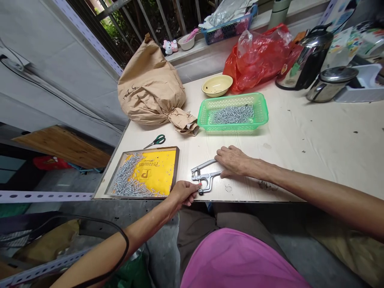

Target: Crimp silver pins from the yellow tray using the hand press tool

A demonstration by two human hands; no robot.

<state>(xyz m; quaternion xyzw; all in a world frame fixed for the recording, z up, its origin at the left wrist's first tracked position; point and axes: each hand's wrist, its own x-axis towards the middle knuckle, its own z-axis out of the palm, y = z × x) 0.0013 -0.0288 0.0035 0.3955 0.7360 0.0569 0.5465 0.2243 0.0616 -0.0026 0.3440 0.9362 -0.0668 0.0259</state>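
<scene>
The right hand (235,161) wraps its fingers around the handles of a pair of silver pliers (207,177), whose head lies toward the left hand (185,192), low over the near edge of a pale wooden table (318,160). The left fingers are drawn together at that head; whether they grip some small piece there cannot be told. Just left of them sits a shallow tray (177,168), with a yellow sheet (163,172) inside and silvery metal pieces (127,180) heaped toward its left and near sides. Beyond the left fingers, past the tray, lie dark-handled scissors (160,139), and farther off slumps a brown paper bag (150,88). Straight beyond the right fingers stands a green basket (234,127) of similar pieces, with a cream bowl (217,93) and a red plastic bag (255,60) behind it. Off to the far right of both hands are a shiny kettle (316,56) and a lidded metal pot (324,87). The tabletop right of the right fingers carries scattered dark specks. Farthest ahead, window bars (162,18) rise behind a sill holding a blue basket (216,37); a grey wall (69,68) rises well left of the left fingers.
</scene>
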